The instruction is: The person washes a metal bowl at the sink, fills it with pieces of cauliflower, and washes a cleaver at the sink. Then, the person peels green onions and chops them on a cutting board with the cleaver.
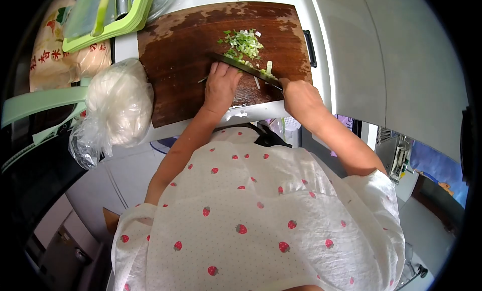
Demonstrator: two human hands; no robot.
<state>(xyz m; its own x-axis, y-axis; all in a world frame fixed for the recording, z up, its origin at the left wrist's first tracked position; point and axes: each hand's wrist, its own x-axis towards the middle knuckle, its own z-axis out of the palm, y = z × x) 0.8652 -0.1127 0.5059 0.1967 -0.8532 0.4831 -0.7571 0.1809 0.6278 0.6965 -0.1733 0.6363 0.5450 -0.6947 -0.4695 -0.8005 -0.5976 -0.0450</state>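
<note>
My right hand (303, 101) is wrapped round the handle of a kitchen knife. The dark knife blade (246, 68) slants up and left across the wooden cutting board (175, 50). My left hand (221, 87) rests on the board with its fingers bent close together against the blade's near side; whatever lies under them is hidden. Beyond the blade sits a small heap of chopped pale-green vegetable (244, 43). More cut bits lie along the blade, and a short pale stick (269, 67) stands out near its right part.
Left of the board is a knotted clear plastic bag (118, 105) with something white in it. Behind it stand a printed sack (52, 55) and green-rimmed trays (113, 29). A black handle (310, 48) is at the board's right edge, near a grey-white surface (351, 55).
</note>
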